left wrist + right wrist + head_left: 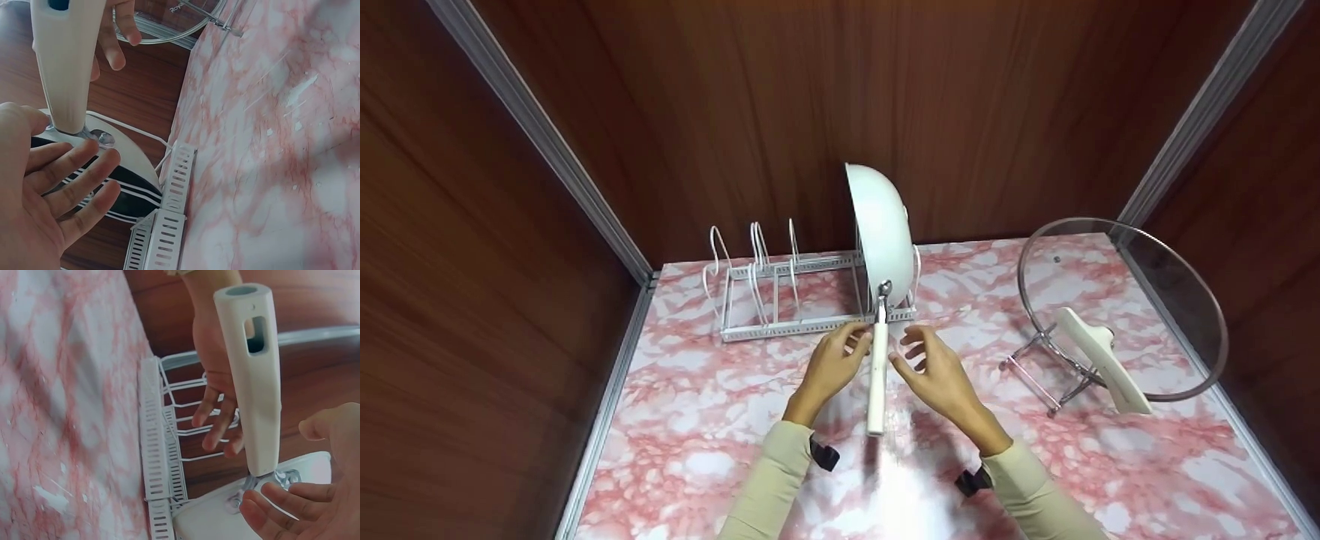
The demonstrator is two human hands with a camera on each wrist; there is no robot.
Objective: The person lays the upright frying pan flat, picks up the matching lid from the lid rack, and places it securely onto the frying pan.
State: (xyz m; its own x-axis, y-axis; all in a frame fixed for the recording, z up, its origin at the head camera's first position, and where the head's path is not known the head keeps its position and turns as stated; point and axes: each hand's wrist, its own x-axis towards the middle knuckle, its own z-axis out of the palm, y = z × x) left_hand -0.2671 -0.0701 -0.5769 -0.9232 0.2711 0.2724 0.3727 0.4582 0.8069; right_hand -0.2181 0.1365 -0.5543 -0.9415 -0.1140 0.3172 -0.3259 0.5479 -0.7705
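Note:
A pale wok (881, 225) stands on its edge in the right end of a white wire rack (780, 327), its long cream handle (877, 382) pointing toward me. The left wrist view shows its dark inside (147, 190) behind the rack's wires. My left hand (832, 364) is just left of the handle, fingers loosely bent and grasping nothing. On the other side, my right hand (941, 379) hovers with thumb and fingers spread apart. In the right wrist view, the right fingertips (256, 509) are close to the metal joint where handle meets wok.
To the right, a glass lid (1155, 300) with a cream handle (1102, 360) leans upright on a small metal stand (1054, 375). Brown wood-look panels (780, 90) enclose the red-and-white marbled tabletop (705, 427) at the back and both sides.

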